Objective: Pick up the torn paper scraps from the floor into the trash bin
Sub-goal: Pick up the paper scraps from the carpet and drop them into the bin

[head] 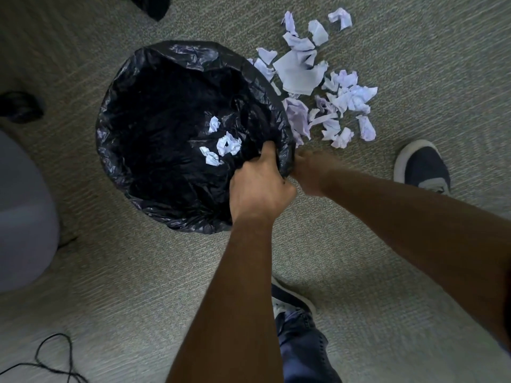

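A: What does the head view show at centre?

B: A round trash bin lined with a crinkled black plastic bag (166, 111), standing on grey-green ribbed carpet floor (414, 64). Three crumpled white paper scraps (225, 145) lie inside, on the liner near the right side of the opening.

A: And the hands?

B: The left hand (260, 186) is curled closed over the liner at the bin's near-right rim — fingers tucked inside the bag, the back of the hand outside. The right hand (309, 172) sits just beside it against the outer side of the same rim; it is blurred and partly hidden behind the liner, so how far it is open, and whether it holds anything, cannot be told.

A: Where is the rest of the paper?

B: A scattered pile of torn and crumpled white paper pieces (318, 78) lies on the floor to the right of the bin, the nearest pieces touching its rim; a large flat torn sheet sits among them, with smaller wads spread up and to the right.

A: Other items?

B: Two dark blue sneakers with white soles — one (423, 167) right of the hands, one (290, 299) between the forearms. A thin black cable (55, 360) loops at lower left, and a pale rounded object (22, 211) fills the left edge.
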